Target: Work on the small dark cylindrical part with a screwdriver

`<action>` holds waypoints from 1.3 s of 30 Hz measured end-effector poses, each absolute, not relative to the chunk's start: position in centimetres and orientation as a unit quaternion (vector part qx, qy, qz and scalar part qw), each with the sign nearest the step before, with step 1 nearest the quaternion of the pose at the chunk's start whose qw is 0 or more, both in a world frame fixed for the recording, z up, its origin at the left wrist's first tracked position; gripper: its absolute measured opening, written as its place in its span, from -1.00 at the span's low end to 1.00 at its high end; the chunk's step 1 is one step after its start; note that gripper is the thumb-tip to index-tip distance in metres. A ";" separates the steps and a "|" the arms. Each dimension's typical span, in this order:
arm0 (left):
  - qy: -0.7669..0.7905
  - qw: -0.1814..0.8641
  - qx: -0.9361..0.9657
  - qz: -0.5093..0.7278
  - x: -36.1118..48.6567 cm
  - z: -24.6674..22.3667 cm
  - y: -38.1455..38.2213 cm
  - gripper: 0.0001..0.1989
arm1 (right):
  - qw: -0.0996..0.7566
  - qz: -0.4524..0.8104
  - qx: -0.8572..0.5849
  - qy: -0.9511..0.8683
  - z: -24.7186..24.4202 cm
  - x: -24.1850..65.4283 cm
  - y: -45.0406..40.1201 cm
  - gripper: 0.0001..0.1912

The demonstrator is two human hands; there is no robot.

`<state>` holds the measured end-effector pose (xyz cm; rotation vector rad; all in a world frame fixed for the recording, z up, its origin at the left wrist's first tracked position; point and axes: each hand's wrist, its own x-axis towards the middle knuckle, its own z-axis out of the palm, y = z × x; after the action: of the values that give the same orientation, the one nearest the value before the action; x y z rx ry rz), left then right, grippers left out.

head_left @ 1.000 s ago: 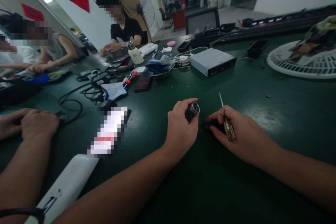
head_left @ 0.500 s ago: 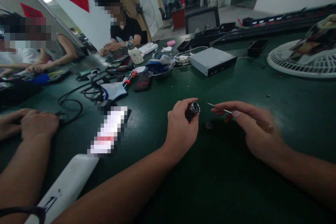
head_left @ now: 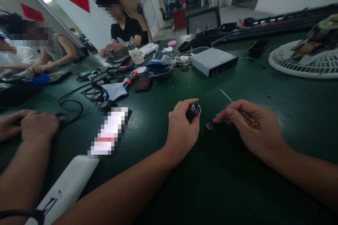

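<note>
Currently left hand (head_left: 182,123) is wrapped round a dark cylinder (head_left: 191,113), hollow end exposed. Small round part (head_left: 210,126) lies on the green table (head_left: 227,190), just right of the cylinder. Right hand (head_left: 257,130), further right of the cylinder, grips a screwdriver (head_left: 252,122) by its amber handle; fingertips right by the round part, contact unclear. Grey box (head_left: 213,59) sits beyond the cylinder.

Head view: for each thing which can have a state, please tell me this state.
Dark cylinder with shiny rim: gripped by left hand, visible end open.
Screwdriver with amber handle: held in right hand, tip pointing away from person.
Small dark round disc: lying on dark green table, beside right hand; contact unclear.
Grey metal box: lying flat.
Pixelated rectangular phone: screen lit.
</note>
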<state>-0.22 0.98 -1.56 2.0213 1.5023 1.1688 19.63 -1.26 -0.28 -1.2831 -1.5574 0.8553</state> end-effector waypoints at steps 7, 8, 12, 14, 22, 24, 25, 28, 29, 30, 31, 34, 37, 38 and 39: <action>0.534 0.180 0.716 0.413 -0.2 -1.7 1.0 -0.62 | 0.367 0.319 -0.494 -0.721 -0.9 19.4 -1.3 -0.65; 0.534 0.181 0.715 0.413 -0.2 -1.7 1.0 -0.62 | 0.352 0.313 -0.499 -0.727 -0.9 19.4 -1.2 -0.67; 0.531 0.187 0.718 0.410 -0.2 -1.7 1.1 -0.61 | 0.327 0.317 -0.509 -0.731 -0.8 19.4 -1.1 -0.74; 0.530 0.194 0.718 0.407 -0.2 -1.7 1.0 -0.62 | 0.339 0.321 -0.505 -0.726 -0.7 19.3 -1.1 -0.76; 0.529 0.197 0.722 0.400 -0.2 -1.7 1.0 -0.70 | 0.332 0.326 -0.505 -0.727 -0.6 19.3 -1.2 -0.78; 0.527 0.200 0.721 0.402 -0.2 -1.7 1.0 -0.69 | 0.346 0.331 -0.503 -0.720 -0.7 19.4 -1.1 -0.78; 0.526 0.203 0.720 0.405 -0.2 -1.7 0.9 -0.68 | 0.356 0.332 -0.502 -0.715 -0.8 19.4 -1.1 -0.77; 0.523 0.222 0.712 0.413 -0.2 -1.6 0.9 -0.68 | 0.378 0.337 -0.504 -0.700 -0.9 19.4 -0.9 -0.72; 0.523 0.229 0.709 0.414 -0.1 -1.5 0.9 -0.70 | 0.381 0.340 -0.505 -0.696 -0.9 19.5 -0.9 -0.71; 0.524 0.234 0.707 0.414 -0.1 -1.4 0.9 -0.72 | 0.382 0.344 -0.506 -0.693 -1.0 19.5 -0.9 -0.70; 0.525 0.237 0.706 0.413 0.0 -1.4 0.8 -0.74 | 0.381 0.349 -0.508 -0.689 -1.0 19.5 -0.8 -0.70; 0.528 0.234 0.705 0.412 0.0 -1.2 0.8 -0.77 | 0.381 0.355 -0.513 -0.683 -1.0 19.6 -0.8 -0.70; 0.527 0.232 0.706 0.413 0.0 -1.3 0.8 -0.77 | 0.400 0.357 -0.516 -0.668 -1.0 19.6 -0.9 -0.69; 0.526 0.234 0.706 0.412 0.0 -1.3 0.8 -0.77 | 0.414 0.358 -0.516 -0.658 -1.0 19.6 -0.9 -0.68; 0.524 0.238 0.707 0.411 0.0 -1.3 0.8 -0.77 | 0.433 0.358 -0.516 -0.646 -0.9 19.6 -1.0 -0.67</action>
<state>-0.04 0.82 -1.32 1.9376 1.4352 1.1255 19.56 -0.96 -0.94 -1.2849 -1.6106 0.8926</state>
